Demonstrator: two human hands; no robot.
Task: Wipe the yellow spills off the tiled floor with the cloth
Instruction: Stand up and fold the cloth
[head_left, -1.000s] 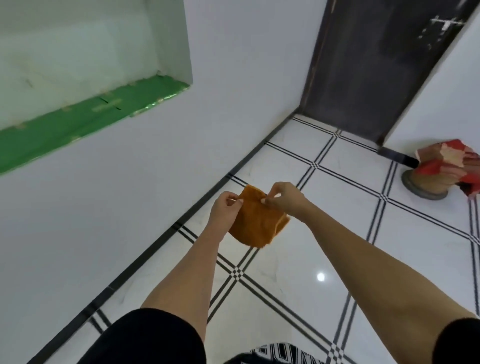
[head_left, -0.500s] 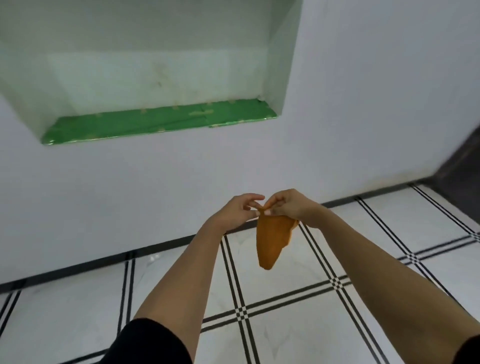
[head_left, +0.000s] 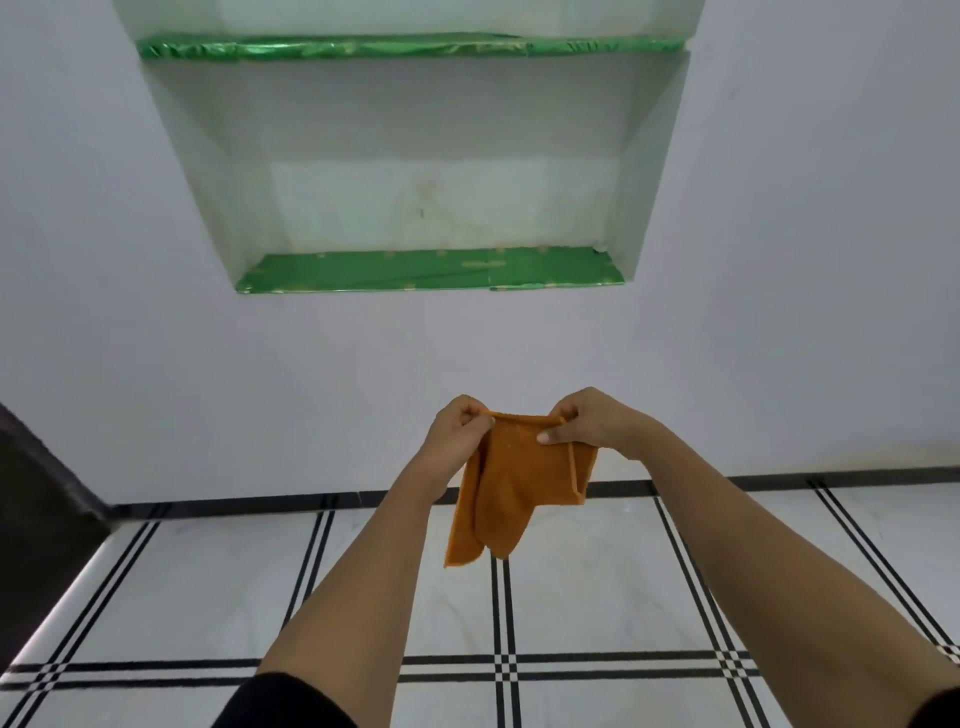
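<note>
An orange cloth (head_left: 511, 488) hangs in the air in front of me, above the white tiled floor (head_left: 597, 587) with black line borders. My left hand (head_left: 460, 431) pinches its upper left corner. My right hand (head_left: 587, 423) pinches the upper right edge, thumb on the near side. The cloth's top edge is stretched between both hands and the rest droops down in folds. No yellow spill shows on the floor tiles in view.
A white wall (head_left: 156, 364) faces me with a recessed niche holding green-lined shelves (head_left: 431, 270). A black skirting strip (head_left: 260, 503) runs along the wall's foot. A dark surface (head_left: 36, 499) stands at the left edge.
The view has swung left, from the door corner to facing the niche wall. My hands have drawn apart, spreading the cloth's top edge that was bunched between them.
</note>
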